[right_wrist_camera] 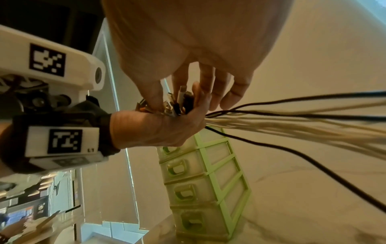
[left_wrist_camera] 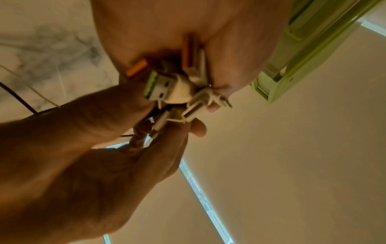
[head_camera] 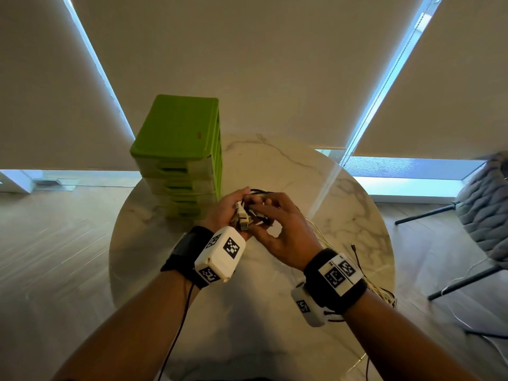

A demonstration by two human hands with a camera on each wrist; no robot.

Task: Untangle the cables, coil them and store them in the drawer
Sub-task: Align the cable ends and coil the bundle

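Head view: left hand [head_camera: 224, 213] grips bundle of white and black cables [head_camera: 248, 213] by the plugs above round marble surface [head_camera: 275, 166]; right hand [head_camera: 277, 224] seemingly pinches 1 plug. Green plastic drawer tower [head_camera: 178, 149] just beside, drawers closed.

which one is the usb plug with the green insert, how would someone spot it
On the round marble table, right of the green drawer tower, the left hand grips a bunch of cable ends. The plug has a white body and green tongue; its neighbours' inserts are orange.

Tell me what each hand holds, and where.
Left hand grips the cable bundle at its plug ends; right hand fingers pinch among those plugs.
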